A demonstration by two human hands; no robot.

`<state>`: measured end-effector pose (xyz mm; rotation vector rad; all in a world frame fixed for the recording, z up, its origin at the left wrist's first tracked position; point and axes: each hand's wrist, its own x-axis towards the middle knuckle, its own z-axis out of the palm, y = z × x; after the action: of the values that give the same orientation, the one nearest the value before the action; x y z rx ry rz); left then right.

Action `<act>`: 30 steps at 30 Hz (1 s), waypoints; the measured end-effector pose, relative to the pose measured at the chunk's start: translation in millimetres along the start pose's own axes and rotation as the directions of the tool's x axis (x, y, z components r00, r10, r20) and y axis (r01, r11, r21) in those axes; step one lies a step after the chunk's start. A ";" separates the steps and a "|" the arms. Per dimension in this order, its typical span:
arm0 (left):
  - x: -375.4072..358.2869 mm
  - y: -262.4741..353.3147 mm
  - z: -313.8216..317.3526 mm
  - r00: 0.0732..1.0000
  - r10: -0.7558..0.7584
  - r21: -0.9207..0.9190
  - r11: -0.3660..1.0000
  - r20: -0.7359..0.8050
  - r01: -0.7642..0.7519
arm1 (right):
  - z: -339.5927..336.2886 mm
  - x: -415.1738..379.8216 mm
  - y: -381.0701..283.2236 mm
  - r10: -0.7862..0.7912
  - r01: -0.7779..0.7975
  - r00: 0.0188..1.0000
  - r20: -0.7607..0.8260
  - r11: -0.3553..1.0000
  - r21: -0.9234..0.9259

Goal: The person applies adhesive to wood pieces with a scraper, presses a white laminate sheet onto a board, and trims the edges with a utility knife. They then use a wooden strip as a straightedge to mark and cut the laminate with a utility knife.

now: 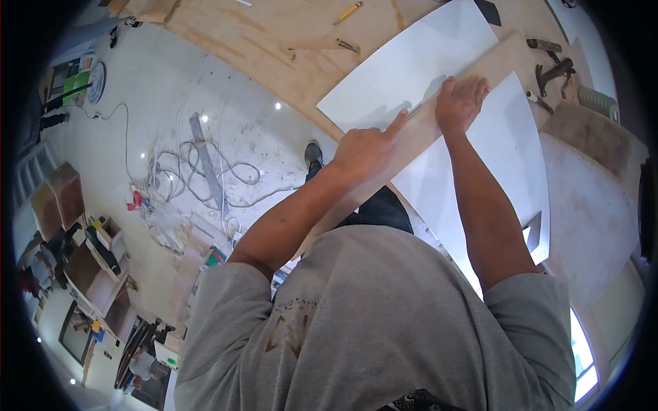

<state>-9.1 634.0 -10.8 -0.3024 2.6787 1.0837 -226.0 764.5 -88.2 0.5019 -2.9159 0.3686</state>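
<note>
A long, pale wooden board [423, 130] lies slantwise over white sheet material, its near end by my body. My left hand [367, 152] holds the board at its upper-left edge, one digit stretched along that edge and the others bent. Just past that digit is a thin grey line I cannot make out. Farther up the board, my right hand [462, 106] bears down on it, thumb apart from the bent fingers. One white sheet [404, 65] shows beyond the board; another white area [510, 147] shows on its right side.
On the wooden worktop [274, 51] lie a yellow pencil [347, 13] and small metal pieces [347, 45]. Hammers [554, 74] rest at the right. Cables [199, 168] and a grey strip [209, 161] lie on the dusty floor. Other people are partly visible far left.
</note>
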 end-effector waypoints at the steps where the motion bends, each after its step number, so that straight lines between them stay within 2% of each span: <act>1: 7.1 2.9 -1.3 1.000 0.008 -0.004 1.000 0.008 -0.008 | 2.0 2.7 -0.6 0.008 -0.008 1.000 -0.005 1.000 0.000; 8: 39.3 14.3 8.4 0.997 -0.007 0.147 0.989 0.077 -0.004 | -1.2 0.1 0.6 0.014 -0.014 1.000 0.004 0.999 0.034; 9: 35.5 13.3 8.6 0.995 -0.013 0.100 0.995 0.098 0.003 | 0.4 0.7 1.1 0.020 -0.020 1.000 0.000 0.999 0.029; 11: 25.9 5.7 3.3 0.991 -0.030 0.008 1.000 0.127 0.029 | 4.4 3.7 0.3 0.012 -0.012 1.000 -0.006 1.000 0.013; 14: 9.5 -3.6 15.4 0.999 0.020 -0.011 1.000 0.043 -0.020 | 4.8 7.8 3.1 0.010 -0.010 1.000 -0.006 1.000 -0.019; 17: -21.6 -13.3 11.7 0.993 -0.041 0.113 0.993 0.108 0.028 | 1.6 2.8 -0.7 0.038 -0.037 0.999 0.016 0.999 -0.020; 20: -54.7 -22.3 11.2 0.981 -0.089 0.134 0.989 0.173 0.066 | 5.9 2.3 2.0 0.016 -0.016 1.000 -0.001 1.000 -0.012; 23: -85.1 -30.3 24.6 0.985 -0.097 0.185 0.980 0.141 0.070 | 7.3 5.8 3.2 0.008 -0.009 1.000 -0.030 1.000 -0.007; 25: -105.0 -32.8 25.3 0.971 -0.175 0.224 0.965 0.161 0.136 | 7.0 3.1 3.0 0.008 -0.008 0.999 -0.041 1.000 0.000; 28: -128.5 -33.4 21.1 0.947 -0.235 0.215 0.958 0.219 0.188 | -6.4 3.9 -3.0 -0.031 0.032 0.999 -0.004 0.998 0.050; 29: -128.8 -31.5 18.1 0.948 -0.223 0.198 0.964 0.226 0.179 | 2.9 -6.4 6.3 -0.103 0.102 0.994 -0.047 0.995 -0.010; 30: -134.9 -27.9 16.1 0.907 -0.283 0.179 0.955 0.313 0.236 | 17.5 -8.0 16.7 -0.182 0.173 0.975 -0.126 0.982 -0.081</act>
<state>129.1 639.4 -0.9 -0.3974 2.3141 0.7853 -226.4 777.6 -110.1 0.6932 -2.7191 0.2646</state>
